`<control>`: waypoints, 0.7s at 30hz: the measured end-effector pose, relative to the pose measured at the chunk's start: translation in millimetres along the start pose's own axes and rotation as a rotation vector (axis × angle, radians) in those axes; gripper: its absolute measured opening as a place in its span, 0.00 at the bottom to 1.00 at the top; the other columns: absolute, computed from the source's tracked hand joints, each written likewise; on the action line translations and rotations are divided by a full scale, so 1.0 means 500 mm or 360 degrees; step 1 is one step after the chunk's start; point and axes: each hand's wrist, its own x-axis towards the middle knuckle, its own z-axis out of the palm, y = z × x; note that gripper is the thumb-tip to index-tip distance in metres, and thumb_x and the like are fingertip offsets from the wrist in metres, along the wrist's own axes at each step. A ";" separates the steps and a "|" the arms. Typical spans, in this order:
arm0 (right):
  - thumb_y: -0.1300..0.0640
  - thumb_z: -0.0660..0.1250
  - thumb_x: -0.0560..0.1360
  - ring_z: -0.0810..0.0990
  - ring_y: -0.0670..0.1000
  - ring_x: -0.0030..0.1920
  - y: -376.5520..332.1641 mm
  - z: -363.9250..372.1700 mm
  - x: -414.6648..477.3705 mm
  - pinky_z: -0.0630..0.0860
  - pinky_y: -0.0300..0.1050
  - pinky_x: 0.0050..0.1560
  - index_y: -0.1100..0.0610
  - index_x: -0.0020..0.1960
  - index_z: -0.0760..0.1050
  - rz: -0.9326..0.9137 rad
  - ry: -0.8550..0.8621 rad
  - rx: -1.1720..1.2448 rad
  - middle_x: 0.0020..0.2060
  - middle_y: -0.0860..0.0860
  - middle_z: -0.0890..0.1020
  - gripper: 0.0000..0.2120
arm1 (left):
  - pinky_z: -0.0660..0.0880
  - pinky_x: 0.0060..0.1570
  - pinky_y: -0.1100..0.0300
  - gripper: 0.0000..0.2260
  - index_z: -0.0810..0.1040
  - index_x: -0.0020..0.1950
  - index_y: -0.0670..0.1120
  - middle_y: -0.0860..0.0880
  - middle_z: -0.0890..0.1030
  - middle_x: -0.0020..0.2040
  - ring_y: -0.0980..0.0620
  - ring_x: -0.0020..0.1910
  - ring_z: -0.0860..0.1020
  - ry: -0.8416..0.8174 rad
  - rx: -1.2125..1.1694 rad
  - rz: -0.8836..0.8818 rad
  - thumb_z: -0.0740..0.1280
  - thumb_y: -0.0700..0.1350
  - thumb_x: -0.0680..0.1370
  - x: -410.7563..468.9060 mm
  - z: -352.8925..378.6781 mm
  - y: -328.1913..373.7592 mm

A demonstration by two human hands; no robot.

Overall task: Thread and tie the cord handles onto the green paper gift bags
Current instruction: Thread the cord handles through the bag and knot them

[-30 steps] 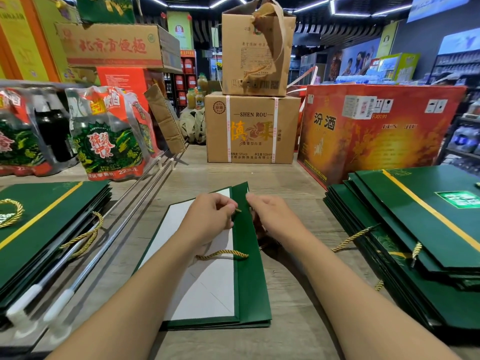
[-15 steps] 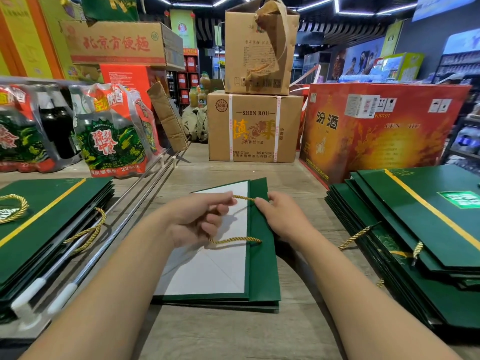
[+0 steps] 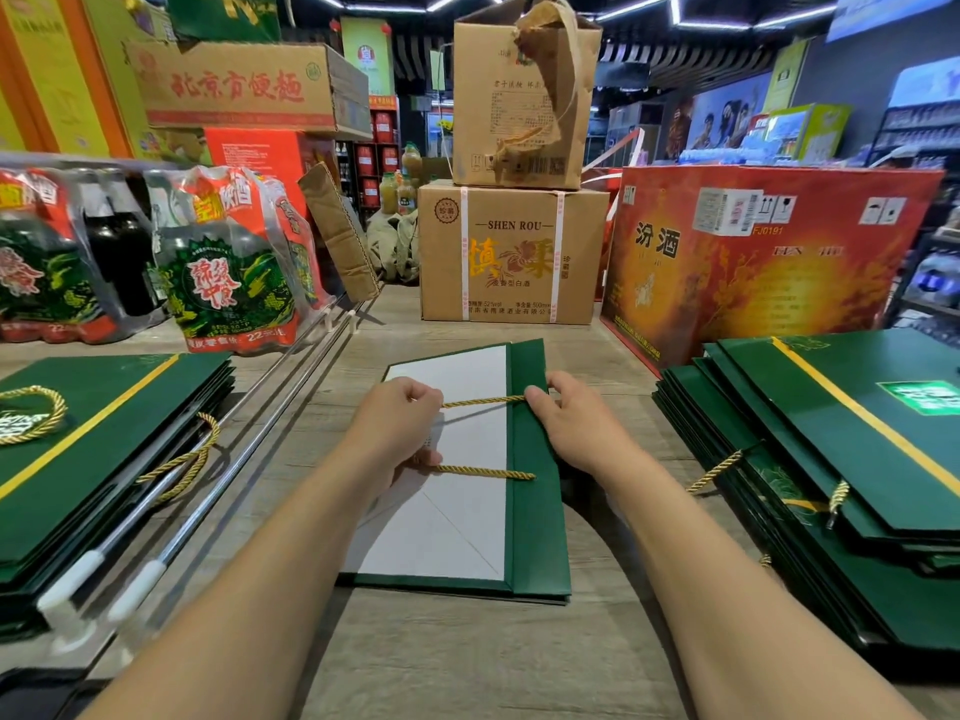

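We are pinching the gold cord (image 3: 483, 402) between left hand (image 3: 400, 428) and right hand (image 3: 566, 423); overtugging could tear the green bag (image 3: 535, 517).

Both forearms are bare, as are the left hand (image 3: 400, 426) and the right hand (image 3: 574, 428).

My bag (image 3: 535, 511) is matt green paper, white inside; its cord (image 3: 483, 402) is twisted gold thread, slightly shiny. The bench (image 3: 467, 657) looks like grained wood, the rods (image 3: 249, 439) polished metal.
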 end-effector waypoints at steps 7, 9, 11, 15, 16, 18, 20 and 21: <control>0.51 0.61 0.85 0.84 0.54 0.51 0.001 -0.010 -0.002 0.83 0.56 0.51 0.53 0.59 0.74 0.0080 0.0138 0.0282 0.52 0.52 0.84 0.08 | 0.82 0.47 0.50 0.04 0.80 0.52 0.44 0.43 0.82 0.42 0.49 0.35 0.78 -0.0026 -0.0157 0.0087 0.69 0.44 0.81 0.000 -0.011 0.006; 0.54 0.64 0.84 0.85 0.55 0.50 0.002 -0.013 -0.001 0.83 0.60 0.53 0.52 0.58 0.74 0.0059 0.0209 0.0445 0.51 0.53 0.84 0.04 | 0.77 0.44 0.52 0.06 0.81 0.53 0.45 0.45 0.83 0.44 0.48 0.40 0.78 0.0062 -0.0063 0.0117 0.69 0.46 0.80 0.009 -0.028 0.005; 0.57 0.66 0.83 0.87 0.56 0.48 0.000 -0.021 -0.001 0.84 0.61 0.51 0.53 0.60 0.74 0.0026 0.0236 0.0633 0.49 0.54 0.85 0.07 | 0.74 0.46 0.53 0.12 0.79 0.58 0.45 0.48 0.81 0.48 0.47 0.46 0.78 0.0213 0.0269 0.0100 0.68 0.51 0.80 0.025 -0.051 -0.004; 0.61 0.70 0.80 0.88 0.53 0.43 0.000 -0.039 -0.006 0.84 0.50 0.40 0.45 0.71 0.64 -0.0118 0.0234 0.0876 0.47 0.55 0.87 0.25 | 0.71 0.51 0.54 0.11 0.79 0.54 0.43 0.46 0.79 0.50 0.47 0.50 0.76 0.0243 0.0434 -0.0050 0.68 0.50 0.80 0.037 -0.081 -0.008; 0.60 0.71 0.80 0.88 0.52 0.44 -0.001 -0.041 -0.007 0.84 0.49 0.40 0.45 0.73 0.63 -0.0130 0.0254 0.0883 0.47 0.54 0.88 0.28 | 0.69 0.48 0.56 0.08 0.79 0.47 0.42 0.47 0.79 0.45 0.49 0.45 0.76 0.0167 0.0328 -0.0085 0.68 0.47 0.80 0.040 -0.083 -0.009; 0.56 0.73 0.78 0.88 0.51 0.46 0.003 -0.043 0.001 0.85 0.53 0.47 0.53 0.74 0.66 -0.0086 0.0311 0.0837 0.46 0.51 0.88 0.28 | 0.72 0.44 0.64 0.09 0.79 0.43 0.40 0.49 0.81 0.35 0.53 0.39 0.79 0.0091 0.0064 -0.0090 0.68 0.43 0.81 0.040 -0.086 -0.005; 0.50 0.75 0.76 0.88 0.51 0.47 0.005 -0.047 0.006 0.84 0.55 0.52 0.58 0.67 0.76 -0.0005 0.0312 0.0804 0.46 0.50 0.88 0.23 | 0.76 0.38 0.65 0.06 0.81 0.48 0.38 0.50 0.84 0.33 0.56 0.35 0.82 0.0107 -0.0308 -0.0036 0.68 0.40 0.81 0.044 -0.090 -0.004; 0.47 0.75 0.76 0.87 0.52 0.47 0.006 -0.049 0.005 0.84 0.54 0.51 0.57 0.62 0.81 0.0012 0.0263 0.0764 0.46 0.50 0.88 0.20 | 0.78 0.41 0.62 0.05 0.82 0.52 0.38 0.48 0.86 0.37 0.53 0.38 0.84 0.0136 -0.0440 -0.0011 0.68 0.40 0.81 0.049 -0.092 -0.004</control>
